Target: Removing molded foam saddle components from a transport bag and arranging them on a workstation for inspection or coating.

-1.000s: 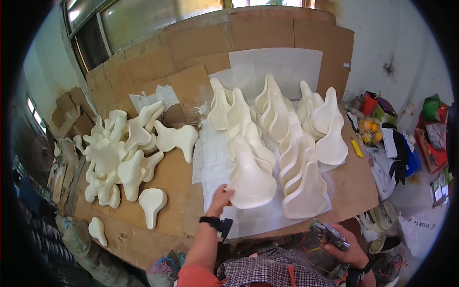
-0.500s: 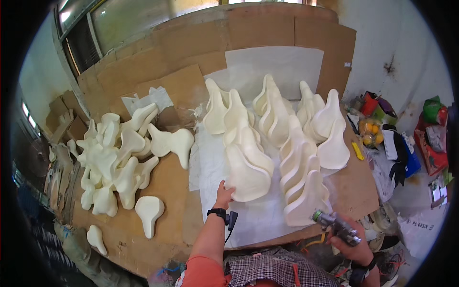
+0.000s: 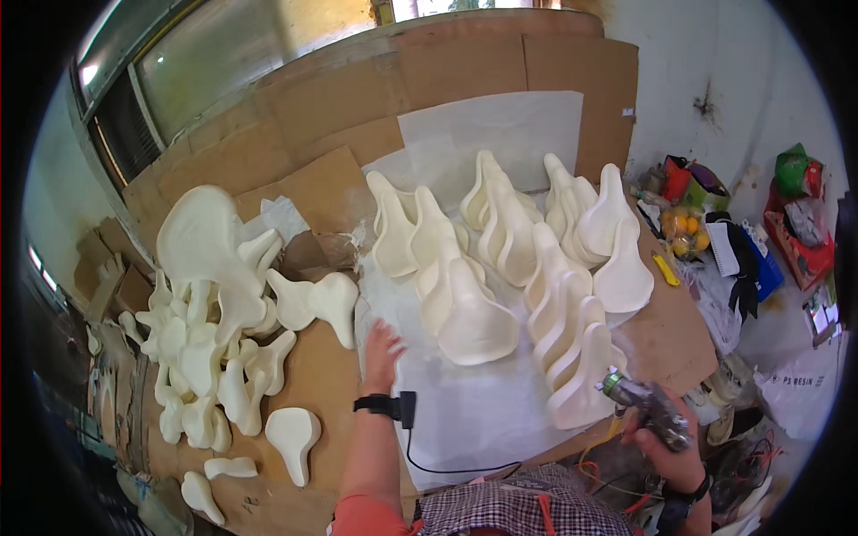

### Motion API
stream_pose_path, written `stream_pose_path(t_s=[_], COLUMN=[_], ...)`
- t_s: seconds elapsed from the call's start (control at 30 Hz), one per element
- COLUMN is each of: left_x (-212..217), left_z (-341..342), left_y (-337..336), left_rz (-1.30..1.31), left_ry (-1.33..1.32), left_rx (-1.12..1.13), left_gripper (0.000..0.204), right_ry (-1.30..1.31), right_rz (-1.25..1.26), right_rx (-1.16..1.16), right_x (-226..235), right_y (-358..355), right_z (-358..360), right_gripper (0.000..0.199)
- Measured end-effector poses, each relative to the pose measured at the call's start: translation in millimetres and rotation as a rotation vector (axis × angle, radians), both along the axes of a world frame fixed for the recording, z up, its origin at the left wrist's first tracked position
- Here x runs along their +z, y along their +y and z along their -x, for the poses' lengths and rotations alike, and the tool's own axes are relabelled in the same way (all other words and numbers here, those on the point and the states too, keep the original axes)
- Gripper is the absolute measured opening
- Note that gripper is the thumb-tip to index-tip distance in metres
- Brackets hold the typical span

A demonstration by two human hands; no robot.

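My left hand [image 3: 382,355] is raised over the white sheet [image 3: 429,411], its fingers apart and nothing in them. Its nearest neighbour is a row of nested cream saddle-shaped pieces [image 3: 478,330]. In my right hand [image 3: 675,456] is a metal spray gun [image 3: 648,413] with a green-ringed nozzle, pointing left toward the front of another nested row [image 3: 576,393]. At the left, a large cream saddle-shaped piece [image 3: 198,237] appears over a jumbled pile of similar pieces [image 3: 192,357]; whether it rests there I cannot tell.
Single cream pieces [image 3: 293,439] lie on the cardboard [image 3: 331,402] near the pile. More nested rows [image 3: 617,241] stand at the back right. A yellow cutter [image 3: 666,270] lies by the right edge, with bags and a fruit bag [image 3: 686,230] beyond. A cardboard screen [image 3: 465,71] rises behind.
My left hand has let go of the middle row's front piece and moved left. A large piece now shows over the left pile, and another small one lies near the front. The view has shifted.
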State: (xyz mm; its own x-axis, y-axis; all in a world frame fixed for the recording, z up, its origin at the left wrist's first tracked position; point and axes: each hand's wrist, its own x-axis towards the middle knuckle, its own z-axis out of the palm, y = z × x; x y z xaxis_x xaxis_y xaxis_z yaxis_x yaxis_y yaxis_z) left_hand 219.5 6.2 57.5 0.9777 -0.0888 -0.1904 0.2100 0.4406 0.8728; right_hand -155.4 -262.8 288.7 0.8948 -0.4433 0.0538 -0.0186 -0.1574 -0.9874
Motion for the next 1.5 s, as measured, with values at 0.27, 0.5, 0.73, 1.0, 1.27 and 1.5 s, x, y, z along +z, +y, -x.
stream_pose_path(t_s=[0.27,0.5,0.73,1.0,1.27,1.5], left_x=[-73.2,1.4,4.8,-89.2,27.5,0.4], left_z=[7.5,-46.6,-86.7,-82.6,-106.4,-166.4], left_y=[-85.7,-19.8,17.2,-73.2,-50.6,0.8], left_rz=[-0.445,-0.051,0.092,-0.332,-0.07,0.106], left_ry=[0.171,-0.16,-0.023,0.208,-0.079,-0.029], left_rx=[-0.351,-0.124,0.02,-0.323,0.021,0.164], left_gripper=[0.057,0.044,0.063,0.064,0.051,0.057], right_ry=[0.303,0.28,0.015,0.223,0.35,0.016], right_rz=[0.29,0.047,-0.152,0.019,-0.122,-0.1], right_rx=[0.172,0.208,0.002,0.096,0.109,-0.039], right_x=[-22.1,-39.7,-4.0,-26.9,-28.2,7.0], right_y=[5.2,5.6,13.6,4.0,-10.4,-18.0], right_z=[-5.8,-42.4,-76.2,-67.2,-93.4,-139.7], right_gripper=[0.055,0.049,0.05,0.053,0.051,0.053])
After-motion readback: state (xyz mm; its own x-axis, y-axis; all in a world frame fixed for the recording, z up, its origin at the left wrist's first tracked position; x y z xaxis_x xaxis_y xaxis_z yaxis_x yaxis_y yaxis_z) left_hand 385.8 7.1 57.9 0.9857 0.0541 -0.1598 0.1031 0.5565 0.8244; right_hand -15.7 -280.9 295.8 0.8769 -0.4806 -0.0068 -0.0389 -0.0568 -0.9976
